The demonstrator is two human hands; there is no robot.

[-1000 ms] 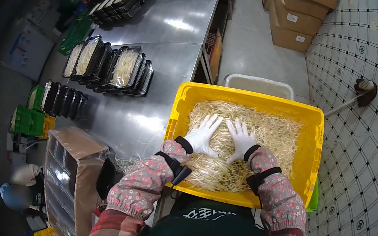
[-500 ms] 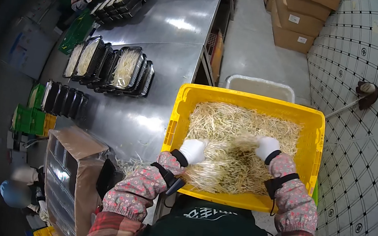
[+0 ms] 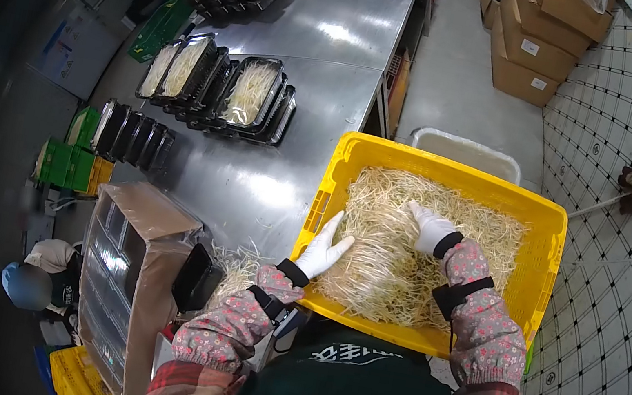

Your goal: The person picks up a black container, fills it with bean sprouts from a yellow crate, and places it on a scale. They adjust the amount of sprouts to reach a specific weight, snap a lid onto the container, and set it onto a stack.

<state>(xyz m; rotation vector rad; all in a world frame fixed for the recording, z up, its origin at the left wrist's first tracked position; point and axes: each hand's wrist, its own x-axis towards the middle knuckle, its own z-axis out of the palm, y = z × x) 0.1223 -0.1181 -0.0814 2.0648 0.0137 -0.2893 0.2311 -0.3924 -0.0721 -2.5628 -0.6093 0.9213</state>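
Observation:
A yellow plastic crate (image 3: 425, 341) full of pale bean sprouts (image 3: 375, 265) stands right in front of me. My left hand (image 3: 326, 250), in a white glove, is at the crate's left side with thumb and fingers spread. It touches the left edge of the sprouts and holds none. Over the middle of the heap, my right hand (image 3: 431, 229), also gloved, is curled on the bean sprouts; its lower fingers are partly hidden among them. Below and left of it the strands lie combed in one direction.
Filled black trays (image 3: 251, 92) sit on the steel table (image 3: 290, 152) to the left. Loose sprouts and an empty black tray (image 3: 197, 278) lie nearer, beside a wrapped carton (image 3: 155, 271). Two other people work at left. Cardboard boxes (image 3: 524, 57) and a white tub (image 3: 468, 151) are beyond the crate.
My left hand has opened its fingers and moved to the crate's left wall. My right hand has shifted left over the heap. The whole view has swung somewhat, moving the crate right.

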